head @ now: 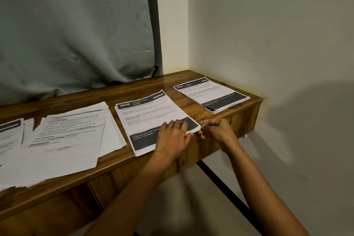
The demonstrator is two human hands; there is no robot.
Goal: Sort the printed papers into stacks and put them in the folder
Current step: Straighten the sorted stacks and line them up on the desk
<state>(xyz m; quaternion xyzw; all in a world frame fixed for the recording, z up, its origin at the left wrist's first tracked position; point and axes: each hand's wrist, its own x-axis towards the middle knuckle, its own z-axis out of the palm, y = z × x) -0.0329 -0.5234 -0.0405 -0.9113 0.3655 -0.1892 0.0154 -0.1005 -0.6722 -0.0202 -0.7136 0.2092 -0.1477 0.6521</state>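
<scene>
My left hand (173,136) lies flat, fingers straight, on the 3638 stack (149,119) at the table (134,90) edge; my right hand (216,128) curls its fingers at the stack's corner, seemingly pinching it.

Wooden desk (134,90) spans 9 to 3 o'clock. Grey curtain (76,25) hangs at 11 o'clock. Dimly lit cream wall (268,25) stands at 2 o'clock.
</scene>
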